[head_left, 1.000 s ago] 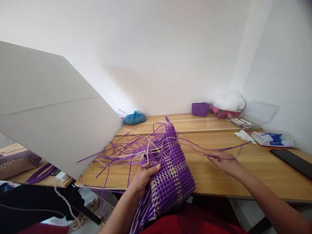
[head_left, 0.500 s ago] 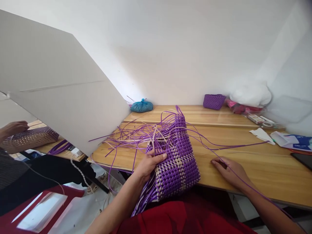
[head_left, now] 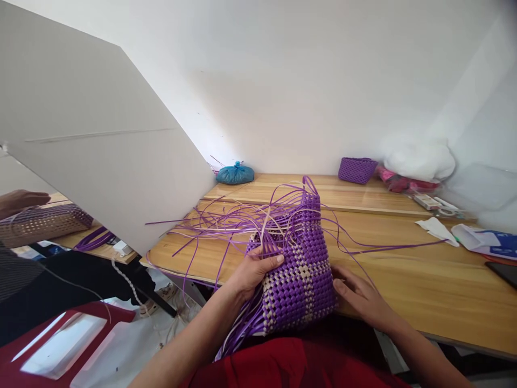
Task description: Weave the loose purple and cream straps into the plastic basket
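Note:
A half-woven basket point(head_left: 297, 280) in purple and cream plastic strips leans upright at the table's front edge, just above my lap. Many loose strips point(head_left: 230, 221) fan out from its top and left side across the table, and another bundle hangs down at its lower left. My left hand point(head_left: 256, 272) is closed on the basket's left edge, thumb on the front face and the fingers partly hidden among the strips. At the right edge, my right hand point(head_left: 357, 293) is closed against the basket's side, its fingertips partly out of sight behind it.
A wooden table point(head_left: 420, 285) spans the front. Along the back lie a teal tied bag point(head_left: 235, 173), a small purple basket point(head_left: 357, 170) and a white bag point(head_left: 420, 160). A grey partition point(head_left: 100, 156) stands left; beyond it a co-worker's hand point(head_left: 24, 202) rests near another woven basket point(head_left: 48, 225).
My right hand has moved left from the table to the basket's right side, away from a long purple strip. The basket appears slightly further right; my left hand keeps its hold.

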Demonstrator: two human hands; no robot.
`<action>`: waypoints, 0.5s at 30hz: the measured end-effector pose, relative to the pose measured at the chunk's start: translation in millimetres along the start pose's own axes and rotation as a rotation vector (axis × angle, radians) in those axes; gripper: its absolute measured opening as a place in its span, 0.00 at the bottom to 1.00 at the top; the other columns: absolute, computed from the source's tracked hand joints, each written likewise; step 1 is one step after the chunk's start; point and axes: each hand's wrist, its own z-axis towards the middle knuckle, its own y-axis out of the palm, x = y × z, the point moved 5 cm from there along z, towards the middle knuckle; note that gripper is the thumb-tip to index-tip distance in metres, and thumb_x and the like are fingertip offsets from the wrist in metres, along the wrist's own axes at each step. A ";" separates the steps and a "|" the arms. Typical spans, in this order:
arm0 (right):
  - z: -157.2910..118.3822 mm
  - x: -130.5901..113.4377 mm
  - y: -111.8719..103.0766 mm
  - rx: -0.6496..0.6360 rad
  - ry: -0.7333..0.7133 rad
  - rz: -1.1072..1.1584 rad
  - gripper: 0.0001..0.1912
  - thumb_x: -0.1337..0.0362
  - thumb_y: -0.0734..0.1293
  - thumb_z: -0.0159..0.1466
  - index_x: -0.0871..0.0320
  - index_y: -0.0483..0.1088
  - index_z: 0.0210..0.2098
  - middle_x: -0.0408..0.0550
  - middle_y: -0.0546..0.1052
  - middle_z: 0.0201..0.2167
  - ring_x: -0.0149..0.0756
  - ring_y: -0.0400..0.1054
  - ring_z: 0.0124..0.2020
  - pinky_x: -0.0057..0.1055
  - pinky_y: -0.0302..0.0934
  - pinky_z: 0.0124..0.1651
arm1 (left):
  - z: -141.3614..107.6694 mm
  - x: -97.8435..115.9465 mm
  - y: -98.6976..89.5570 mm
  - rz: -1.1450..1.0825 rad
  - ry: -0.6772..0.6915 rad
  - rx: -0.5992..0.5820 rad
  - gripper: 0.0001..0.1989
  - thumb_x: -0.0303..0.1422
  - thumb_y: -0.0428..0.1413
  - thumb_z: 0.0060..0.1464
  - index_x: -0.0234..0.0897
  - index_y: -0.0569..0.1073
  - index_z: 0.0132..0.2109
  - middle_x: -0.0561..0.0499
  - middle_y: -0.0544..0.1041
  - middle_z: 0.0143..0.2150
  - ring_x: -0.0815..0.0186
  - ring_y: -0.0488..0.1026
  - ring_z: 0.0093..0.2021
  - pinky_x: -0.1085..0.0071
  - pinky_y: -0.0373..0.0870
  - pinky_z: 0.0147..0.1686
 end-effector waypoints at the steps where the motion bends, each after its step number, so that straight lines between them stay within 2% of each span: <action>1: -0.2 -3.3 6.3 -0.027 -0.013 0.082 0.28 0.49 0.62 0.65 0.54 0.64 0.60 0.55 0.70 0.60 0.48 0.65 0.59 0.45 0.61 0.61 | 0.9 0.5 3.5 -0.003 -0.003 -0.011 0.21 0.33 0.71 0.37 0.33 0.77 0.40 0.46 0.80 0.38 0.62 0.77 0.37 0.63 0.69 0.46; 4: -5.4 -1.2 12.7 -0.006 0.008 0.267 0.27 0.50 0.64 0.65 0.52 0.61 0.60 0.55 0.65 0.63 0.47 0.62 0.62 0.44 0.59 0.63 | 2.8 2.7 15.2 -0.018 0.011 -0.035 0.21 0.32 0.72 0.35 0.33 0.77 0.39 0.47 0.80 0.36 0.64 0.76 0.36 0.63 0.69 0.45; 7: -15.9 10.4 -0.9 0.146 0.033 0.381 0.27 0.51 0.67 0.63 0.51 0.61 0.58 0.56 0.66 0.62 0.47 0.63 0.61 0.43 0.60 0.62 | 6.8 3.7 31.7 -0.021 0.044 -0.080 0.21 0.32 0.72 0.34 0.33 0.78 0.38 0.48 0.79 0.35 0.65 0.75 0.35 0.65 0.68 0.44; 10: -27.1 18.3 -21.2 0.307 0.042 0.409 0.29 0.50 0.69 0.60 0.50 0.60 0.58 0.54 0.67 0.61 0.47 0.63 0.61 0.43 0.60 0.62 | 15.6 2.8 51.2 0.023 0.083 -0.136 0.22 0.33 0.73 0.33 0.33 0.78 0.39 0.49 0.79 0.35 0.66 0.74 0.35 0.66 0.68 0.44; 12: -33.2 20.3 -27.7 0.343 0.074 0.401 0.29 0.49 0.69 0.60 0.51 0.62 0.57 0.54 0.68 0.61 0.47 0.64 0.60 0.43 0.60 0.62 | 22.4 0.4 61.1 0.066 0.093 -0.143 0.22 0.34 0.72 0.34 0.34 0.78 0.39 0.49 0.79 0.35 0.66 0.74 0.35 0.66 0.68 0.44; 15: -41.0 22.0 -26.5 0.361 0.126 0.391 0.28 0.47 0.68 0.60 0.52 0.64 0.55 0.55 0.70 0.59 0.48 0.65 0.60 0.43 0.62 0.61 | 28.3 -5.7 69.3 0.129 0.080 -0.156 0.22 0.36 0.72 0.35 0.34 0.78 0.40 0.48 0.79 0.36 0.65 0.74 0.35 0.64 0.68 0.44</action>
